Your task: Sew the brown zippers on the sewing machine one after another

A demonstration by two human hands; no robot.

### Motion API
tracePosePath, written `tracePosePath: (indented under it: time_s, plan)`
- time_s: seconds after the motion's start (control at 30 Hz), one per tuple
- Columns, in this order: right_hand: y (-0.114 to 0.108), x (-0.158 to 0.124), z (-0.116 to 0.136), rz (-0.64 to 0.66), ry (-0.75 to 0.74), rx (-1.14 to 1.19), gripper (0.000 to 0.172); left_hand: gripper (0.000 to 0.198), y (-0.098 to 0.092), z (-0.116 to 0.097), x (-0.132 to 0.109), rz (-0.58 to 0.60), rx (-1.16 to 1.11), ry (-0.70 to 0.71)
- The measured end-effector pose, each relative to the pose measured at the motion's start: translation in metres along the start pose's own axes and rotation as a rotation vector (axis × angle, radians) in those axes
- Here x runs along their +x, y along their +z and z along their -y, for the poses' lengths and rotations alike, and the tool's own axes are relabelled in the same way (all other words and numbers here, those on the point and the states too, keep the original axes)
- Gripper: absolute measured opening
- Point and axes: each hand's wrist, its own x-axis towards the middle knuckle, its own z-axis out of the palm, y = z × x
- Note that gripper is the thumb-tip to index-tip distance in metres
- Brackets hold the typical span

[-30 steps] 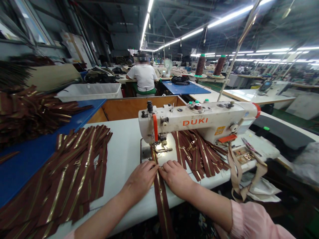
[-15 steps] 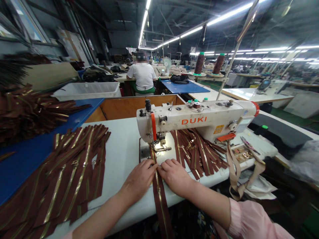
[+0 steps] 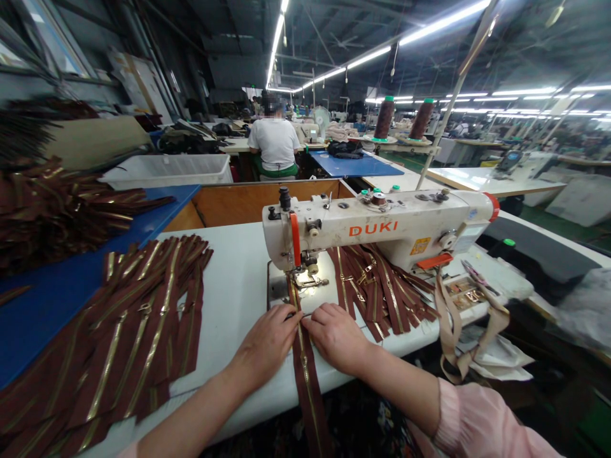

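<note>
A brown zipper point(image 3: 305, 369) with gold teeth runs from beneath the presser foot of the sewing machine point(image 3: 372, 226) down over the table's front edge. My left hand point(image 3: 268, 340) pinches its left edge just in front of the needle area. From the right, my right hand point(image 3: 337, 337) grips the opposite edge, its fingertips close to the left ones. Several more brown zippers point(image 3: 389, 292) lie under the machine arm, some with gold pullers. A larger spread of zippers point(image 3: 143, 331) covers the table to the left.
A heap of brown zippers point(image 3: 62, 213) rests on a blue surface point(image 3: 62, 299) at far left. Right of the machine are a small parts tray point(image 3: 465, 294) and a hanging beige strap point(image 3: 449, 327). Thread cones point(image 3: 384, 119) stand behind. A person point(image 3: 273, 143) in white sits ahead.
The view has shifted very slightly. Both hands stay at the same spot on the zipper, with no clear movement of it.
</note>
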Motion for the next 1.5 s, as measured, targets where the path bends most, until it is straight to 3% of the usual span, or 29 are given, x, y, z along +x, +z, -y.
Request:
tracePosePath:
  time_s: [0.87,1.23,1.5]
  plan:
    - [0.004,0.004,-0.005,0.006,-0.024,-0.029,0.017,0.026,-0.005,-0.003,0.002,0.03,0.046,-0.021]
    - [0.009,0.034,-0.018,0.029,-0.002,-0.082,0.014,0.025,-0.002,0.014,0.018,0.004,0.173,-0.042]
    - [0.017,0.047,-0.019,0.015,0.079,-0.057,0.017,0.024,0.002,0.024,0.024,-0.058,0.138,-0.089]
